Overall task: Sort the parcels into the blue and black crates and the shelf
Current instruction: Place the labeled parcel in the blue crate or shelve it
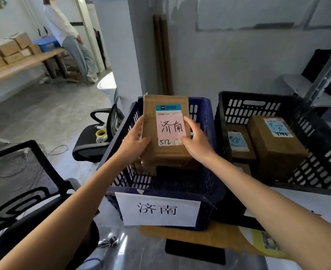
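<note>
Two-handed hold on a brown cardboard parcel with a pink handwritten label [165, 133]: left hand [134, 142] curled round its left edge, right hand [196, 142] round its right edge, thumbs on top. Sits inside the blue slotted plastic crate [180, 186], over other cardboard parcels [149, 168] there; touching them or just above, cannot tell. Runs lengthways straight away from the body, midway between both hands, neither nearer. Matches the white paper sign [158, 209] on the crate front. Calls, probably, for a short straight lowering, then release. Stands just left of the black slotted plastic crate [273, 112].
</note>
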